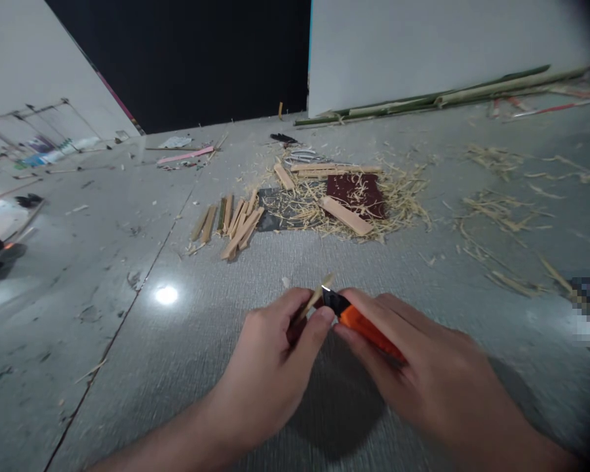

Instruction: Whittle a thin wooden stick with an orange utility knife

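My left hand (280,354) is closed around a thin bamboo strip (316,296), whose pale tip points up and away from me. In my right hand (417,354) is an orange utility knife (371,331) with a black nose. Its short blade meets the strip near the tip, and my left thumb lies close beside the knife's nose. Most of the strip is hidden inside my left fist. Beyond my hands lies a heap of pale shavings (408,196), with a flat bamboo piece (347,216) resting on a dark red sheet (354,187).
Several cut bamboo pieces (240,226) lie left of a dark grey mat (280,219). Long green bamboo poles (423,103) run along the white wall. More loose shavings (506,213) are scattered at the right. A pink strip (185,155) lies at the far left.
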The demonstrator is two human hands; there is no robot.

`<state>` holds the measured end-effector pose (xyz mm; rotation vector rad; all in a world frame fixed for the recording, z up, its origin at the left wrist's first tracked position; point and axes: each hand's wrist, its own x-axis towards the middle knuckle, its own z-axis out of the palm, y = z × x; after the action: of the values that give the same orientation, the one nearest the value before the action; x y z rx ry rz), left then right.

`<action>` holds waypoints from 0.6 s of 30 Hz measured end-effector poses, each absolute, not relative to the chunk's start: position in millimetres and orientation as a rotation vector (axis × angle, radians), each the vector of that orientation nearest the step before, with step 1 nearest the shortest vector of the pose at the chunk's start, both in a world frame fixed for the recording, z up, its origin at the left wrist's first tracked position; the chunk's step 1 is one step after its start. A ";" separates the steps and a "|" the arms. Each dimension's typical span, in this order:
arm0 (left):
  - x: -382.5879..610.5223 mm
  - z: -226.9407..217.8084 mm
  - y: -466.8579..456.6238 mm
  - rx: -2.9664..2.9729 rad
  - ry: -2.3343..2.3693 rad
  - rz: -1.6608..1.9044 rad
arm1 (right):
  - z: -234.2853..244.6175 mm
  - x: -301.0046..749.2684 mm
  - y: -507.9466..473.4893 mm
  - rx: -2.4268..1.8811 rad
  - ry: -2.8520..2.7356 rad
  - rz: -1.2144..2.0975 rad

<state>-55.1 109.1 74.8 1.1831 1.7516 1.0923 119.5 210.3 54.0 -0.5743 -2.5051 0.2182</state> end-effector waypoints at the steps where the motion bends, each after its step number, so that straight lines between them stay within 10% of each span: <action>1: -55.1 75.2 108.8 1.187 1.745 1.093 | 54.2 119.5 211.1 -0.571 -2.512 0.253; 18: -52.1 77.4 106.2 1.178 1.789 1.140 | 55.4 120.0 206.6 -0.605 -2.493 0.185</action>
<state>-52.1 106.2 77.4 1.1780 1.7891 1.1404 120.0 206.6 55.4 -0.6046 -2.4933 0.1849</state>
